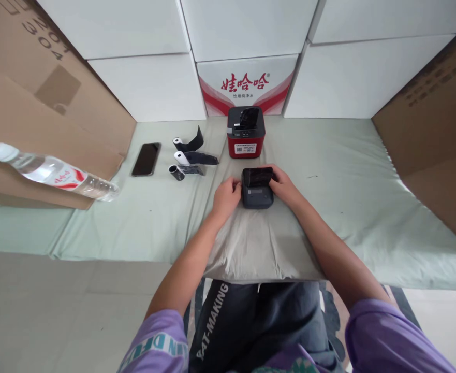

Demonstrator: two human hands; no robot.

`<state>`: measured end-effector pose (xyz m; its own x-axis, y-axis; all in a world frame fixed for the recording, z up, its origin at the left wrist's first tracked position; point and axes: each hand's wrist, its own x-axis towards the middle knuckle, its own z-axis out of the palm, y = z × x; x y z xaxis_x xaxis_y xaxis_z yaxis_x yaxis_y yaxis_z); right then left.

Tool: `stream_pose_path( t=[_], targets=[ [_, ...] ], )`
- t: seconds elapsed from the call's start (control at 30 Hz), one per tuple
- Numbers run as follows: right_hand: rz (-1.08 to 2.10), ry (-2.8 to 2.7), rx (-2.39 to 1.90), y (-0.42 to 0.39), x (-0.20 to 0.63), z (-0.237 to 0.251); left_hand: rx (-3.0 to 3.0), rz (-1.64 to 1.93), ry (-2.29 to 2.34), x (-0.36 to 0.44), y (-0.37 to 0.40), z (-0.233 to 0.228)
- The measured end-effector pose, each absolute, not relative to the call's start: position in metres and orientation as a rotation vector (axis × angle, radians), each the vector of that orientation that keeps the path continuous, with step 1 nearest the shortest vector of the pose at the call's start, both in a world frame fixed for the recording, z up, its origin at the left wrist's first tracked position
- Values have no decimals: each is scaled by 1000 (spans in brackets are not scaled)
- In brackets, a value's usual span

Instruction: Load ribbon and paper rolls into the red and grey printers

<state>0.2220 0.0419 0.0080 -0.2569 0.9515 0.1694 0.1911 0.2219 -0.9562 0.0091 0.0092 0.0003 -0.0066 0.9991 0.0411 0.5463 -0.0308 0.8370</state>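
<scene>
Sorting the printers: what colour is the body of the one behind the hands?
Red, with a black top; head view.

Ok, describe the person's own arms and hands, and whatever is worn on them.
Both arms are bare from short purple sleeves down. The left sleeve carries pale teal lettering; the right sleeve is plain purple. The left hand and right hand wear no gloves.

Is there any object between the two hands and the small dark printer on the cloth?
Nothing visible. The left hand touches the left side of the small dark printer, and the right hand touches its right side near the open lid. The red printer stands behind it, apart; the paper rolls lie to the left.
</scene>
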Motion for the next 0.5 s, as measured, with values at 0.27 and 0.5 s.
stream_pose_path(
  t=[0.27,0.5],
  targets=[
    [1099,-1614,-1097,40,221,10,1586,801,1658,12,8,12],
    [1086,-1619,-1113,39,221,11,1610,845,1634,11,7,11]
  ],
)
